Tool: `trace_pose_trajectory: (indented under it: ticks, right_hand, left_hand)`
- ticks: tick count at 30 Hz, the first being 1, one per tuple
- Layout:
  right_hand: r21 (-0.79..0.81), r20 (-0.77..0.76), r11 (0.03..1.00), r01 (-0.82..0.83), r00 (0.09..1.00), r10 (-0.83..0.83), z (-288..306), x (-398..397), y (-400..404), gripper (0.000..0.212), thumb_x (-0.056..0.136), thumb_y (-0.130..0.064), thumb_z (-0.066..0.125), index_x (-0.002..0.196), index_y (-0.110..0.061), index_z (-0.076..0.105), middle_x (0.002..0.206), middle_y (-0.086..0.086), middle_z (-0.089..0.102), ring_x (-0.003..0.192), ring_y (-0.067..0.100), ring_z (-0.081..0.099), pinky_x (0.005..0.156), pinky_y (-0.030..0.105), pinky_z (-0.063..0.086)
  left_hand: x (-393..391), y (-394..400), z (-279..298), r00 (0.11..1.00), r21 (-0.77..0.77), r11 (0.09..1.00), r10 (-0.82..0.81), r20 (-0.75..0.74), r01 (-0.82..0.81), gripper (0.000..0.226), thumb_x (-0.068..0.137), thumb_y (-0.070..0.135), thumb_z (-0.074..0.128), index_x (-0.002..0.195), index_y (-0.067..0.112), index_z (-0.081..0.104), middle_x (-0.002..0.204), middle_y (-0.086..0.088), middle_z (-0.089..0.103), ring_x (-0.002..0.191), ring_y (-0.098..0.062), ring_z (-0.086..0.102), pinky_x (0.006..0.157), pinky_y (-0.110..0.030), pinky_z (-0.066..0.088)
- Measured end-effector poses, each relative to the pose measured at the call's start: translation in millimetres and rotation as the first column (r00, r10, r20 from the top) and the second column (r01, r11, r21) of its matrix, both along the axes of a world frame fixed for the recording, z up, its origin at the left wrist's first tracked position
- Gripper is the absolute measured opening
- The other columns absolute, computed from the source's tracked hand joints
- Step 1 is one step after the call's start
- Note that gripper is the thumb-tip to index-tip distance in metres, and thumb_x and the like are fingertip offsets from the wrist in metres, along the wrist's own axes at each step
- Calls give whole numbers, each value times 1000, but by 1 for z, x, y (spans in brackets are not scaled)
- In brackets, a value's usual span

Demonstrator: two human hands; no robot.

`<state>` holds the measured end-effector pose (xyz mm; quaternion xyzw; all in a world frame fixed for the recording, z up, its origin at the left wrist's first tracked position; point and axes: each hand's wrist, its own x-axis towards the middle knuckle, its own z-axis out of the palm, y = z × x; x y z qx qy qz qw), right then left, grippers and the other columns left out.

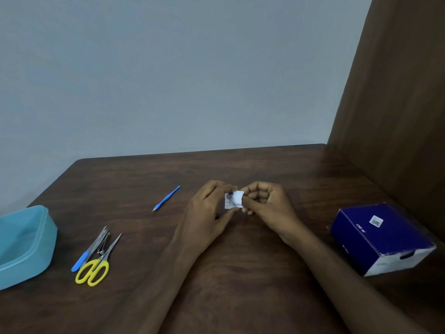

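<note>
The left hand [207, 206] and the right hand [267, 203] both pinch the small white packet [233, 200] with curled fingers [257, 190], above the worktop [240, 273] left of the blue box [382, 239], and a too strong pull may tear it suddenly and drop its content.

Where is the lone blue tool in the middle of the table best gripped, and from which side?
The blue tool lies flat and alone on the table, its pointed metal tip toward the near left. Pinch the blue handle at mid-length from above, probably with the nearer left hand once it frees the packet, keeping off the tip.
</note>
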<state>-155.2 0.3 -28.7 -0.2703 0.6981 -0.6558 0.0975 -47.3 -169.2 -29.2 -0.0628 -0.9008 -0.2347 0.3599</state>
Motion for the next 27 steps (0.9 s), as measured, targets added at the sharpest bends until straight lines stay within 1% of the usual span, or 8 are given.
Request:
trace_pose_trajectory:
  ticks: [5, 8, 11, 15, 19, 21, 24, 27]
  right_hand:
    - [-29, 26, 996, 84, 996, -84, -1, -5, 1, 6, 92, -9, 82, 94, -14, 80, 78, 7, 81, 71, 18, 77, 66, 30, 57]
    - [-100, 75, 977, 191, 980, -184, 0, -9, 6, 7, 89, -13, 86, 93, -12, 80, 77, 8, 80, 68, 14, 75, 67, 29, 58]
    - [-183, 115, 949, 256, 964, -238, 2, -12, 8, 15, 84, -16, 91, 92, -10, 79, 79, 9, 81, 66, 12, 71, 68, 27, 58]
    - [-274, 156, 892, 359, 932, -327, 7, -14, 11, 14, 85, -20, 91, 92, -13, 81, 86, 4, 83, 71, 11, 73, 71, 29, 59]
    - [-380, 155, 768, 515, 854, -496, 9, -23, 18, 11, 90, -23, 86, 100, -18, 83, 94, -2, 83, 88, 16, 79, 83, 37, 64]
    - [-431, 164, 711, 556, 823, -544, 11, -25, 22, 13, 92, -23, 85, 103, -16, 82, 96, -1, 83, 92, 17, 79, 86, 37, 64]
    - [-459, 155, 666, 588, 791, -592, 14, -25, 26, 14, 93, -24, 84, 103, -14, 82, 97, -2, 83, 94, 14, 79, 86, 33, 64]
    - [-466, 134, 659, 590, 783, -607, 14, -26, 29, 12, 93, -24, 84, 102, -15, 81, 96, -3, 83, 92, 11, 79, 84, 31, 63]
  left_hand:
    - [-4, -4, -2, 997, 15, 997, 74, 29, -75, 37, 89, 22, 85, 124, 18, 72, 120, 7, 66, 104, -5, 63, 92, -4, 40]
    - [-4, -4, 0, 993, 69, 990, 118, 27, -119, 36, 89, 23, 85, 122, 20, 73, 117, 9, 67, 101, -3, 62, 89, -8, 43]
    - [-2, -2, 0, 993, 64, 992, 106, 48, -109, 36, 90, 24, 84, 123, 22, 72, 117, 11, 66, 99, -1, 61, 88, -5, 41]
    - [-3, 8, 3, 986, 7, 991, 132, 105, -134, 37, 90, 28, 82, 126, 25, 71, 119, 14, 63, 101, -1, 61, 83, -17, 48]
    - [-17, 31, 14, 970, 36, 981, 185, 157, -193, 39, 91, 37, 80, 129, 31, 70, 118, 15, 65, 102, -6, 64, 80, -29, 56]
    - [-30, 47, 19, 957, -13, 978, 207, 201, -209, 39, 91, 44, 76, 128, 36, 68, 119, 16, 63, 108, -10, 63, 78, -36, 58]
    - [-52, 68, 20, 942, -73, 974, 226, 247, -215, 39, 91, 52, 73, 128, 41, 66, 119, 17, 59, 114, -10, 59, 76, -37, 58]
    - [-71, 82, 7, 924, -131, 970, 235, 302, -203, 41, 94, 62, 66, 130, 42, 67, 118, 17, 60, 116, -11, 56, 73, -33, 54]
